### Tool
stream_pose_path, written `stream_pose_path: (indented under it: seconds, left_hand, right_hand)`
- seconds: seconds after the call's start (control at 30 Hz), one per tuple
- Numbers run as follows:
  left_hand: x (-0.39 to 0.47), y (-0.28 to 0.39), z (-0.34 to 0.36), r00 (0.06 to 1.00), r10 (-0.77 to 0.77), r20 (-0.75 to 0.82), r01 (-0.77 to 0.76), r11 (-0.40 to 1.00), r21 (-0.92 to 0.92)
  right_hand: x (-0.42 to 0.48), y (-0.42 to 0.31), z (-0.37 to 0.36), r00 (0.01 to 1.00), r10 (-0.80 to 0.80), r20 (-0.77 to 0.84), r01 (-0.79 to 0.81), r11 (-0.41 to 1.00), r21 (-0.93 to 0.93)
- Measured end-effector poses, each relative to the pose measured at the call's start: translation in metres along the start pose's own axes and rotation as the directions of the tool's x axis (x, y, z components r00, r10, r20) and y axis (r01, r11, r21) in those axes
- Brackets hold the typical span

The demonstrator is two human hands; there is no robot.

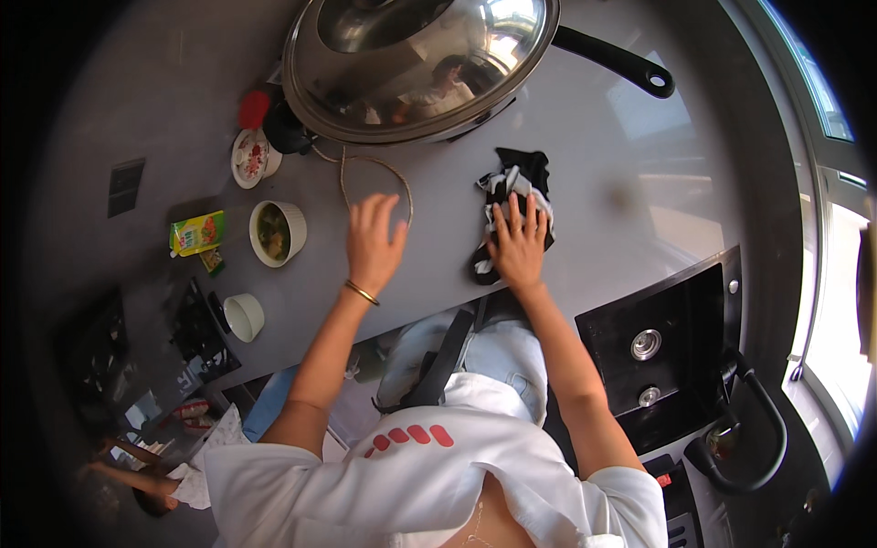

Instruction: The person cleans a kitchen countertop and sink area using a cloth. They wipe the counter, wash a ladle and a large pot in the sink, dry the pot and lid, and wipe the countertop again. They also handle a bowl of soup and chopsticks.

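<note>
My right hand (519, 250) presses flat, fingers spread, on a crumpled black-and-white cloth (524, 179) that lies on the grey countertop (445, 233). My left hand (373, 240), with a gold bangle at its wrist, is empty and held over the counter beside a looped cord (401, 179). Left of it stands a white ribbed bowl (294, 229) with green soup. A large lidded steel pan (411, 75) with a black handle sits beyond both hands.
A black sink (658, 308) with a curved faucet (777, 425) is at the right. At the left are a yellow packet (199, 233), a small lidded bowl (250, 161), an empty white bowl (244, 317) and a black hob (199, 332). Another person (164, 479) is at lower left.
</note>
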State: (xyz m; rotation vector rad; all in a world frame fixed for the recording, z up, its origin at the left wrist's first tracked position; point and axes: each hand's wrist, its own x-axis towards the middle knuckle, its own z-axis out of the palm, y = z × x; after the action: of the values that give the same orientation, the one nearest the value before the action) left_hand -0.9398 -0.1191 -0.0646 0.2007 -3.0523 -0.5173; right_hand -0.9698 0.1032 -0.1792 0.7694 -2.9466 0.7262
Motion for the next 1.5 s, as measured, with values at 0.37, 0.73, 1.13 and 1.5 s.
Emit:
stream_pose_path:
  seconds: [0.37,0.73,1.13,1.5]
  left_hand:
    - [-0.034,-0.095,0.065,0.961,-0.201,0.190,0.202,0.979,0.013]
    - [-0.021,-0.126,-0.068,0.974,-0.185,0.130,0.216,0.591,-0.777]
    - [0.046,-0.196,-0.143,0.964,-0.185,-0.193,-0.113,0.374,-0.921]
    - [0.041,-0.186,-0.119,0.968,-0.008,-0.251,-0.206,0.546,-0.812]
  right_hand:
    - [0.032,0.187,-0.043,0.910,0.174,-0.376,-0.324,0.864,-0.386]
    - [0.015,-0.146,0.074,0.996,0.059,-0.071,-0.063,0.996,-0.058]
    - [0.217,-0.220,0.181,0.956,-0.221,-0.192,0.193,0.969,-0.152]
    - [0.057,-0.256,0.139,0.910,-0.389,0.148,0.378,0.921,0.094]
